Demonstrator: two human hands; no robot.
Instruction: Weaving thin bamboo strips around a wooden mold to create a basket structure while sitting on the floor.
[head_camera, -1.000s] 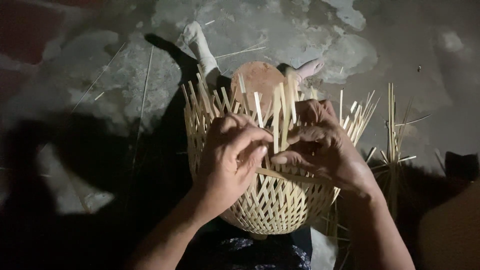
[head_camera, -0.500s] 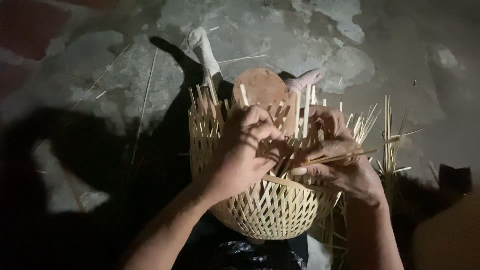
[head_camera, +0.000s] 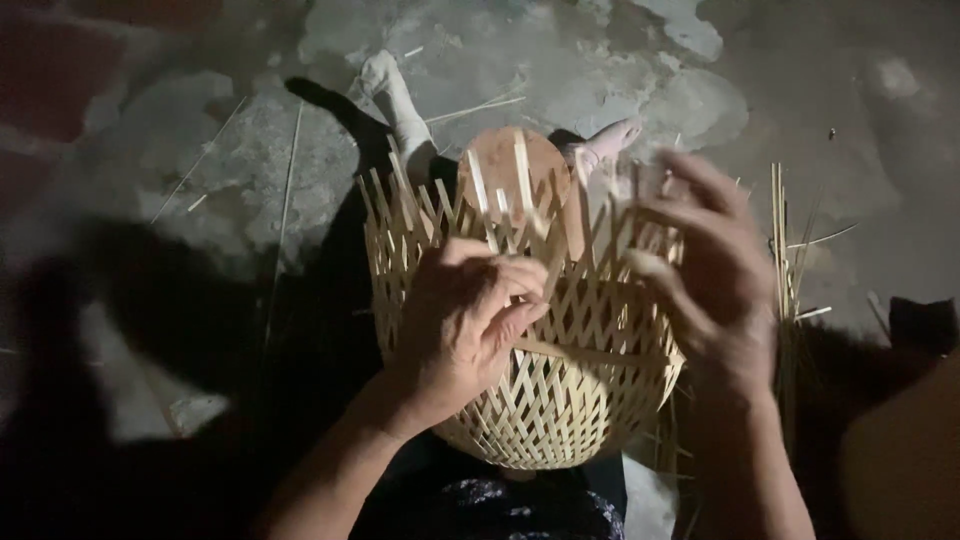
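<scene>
A half-woven bamboo basket (head_camera: 560, 400) rests in my lap, its loose strip ends sticking up around the rim. My left hand (head_camera: 465, 315) grips the near side of the rim, fingers curled over upright strips. My right hand (head_camera: 705, 270) is blurred at the basket's right rim, fingers spread among the strip ends; whether it holds a strip is unclear. A round brown wooden disc (head_camera: 500, 165) shows behind the far rim.
Rough grey concrete floor (head_camera: 560, 60) lies beyond, with thin bamboo slivers scattered on it. A bundle of bamboo strips (head_camera: 785, 260) stands at the right. My feet (head_camera: 390, 90) stretch out ahead. Dark shadow covers the left.
My right hand has lifted off the front of the basket and swung up to the right rim. The left hand stays on the rim. The view has shifted slightly.
</scene>
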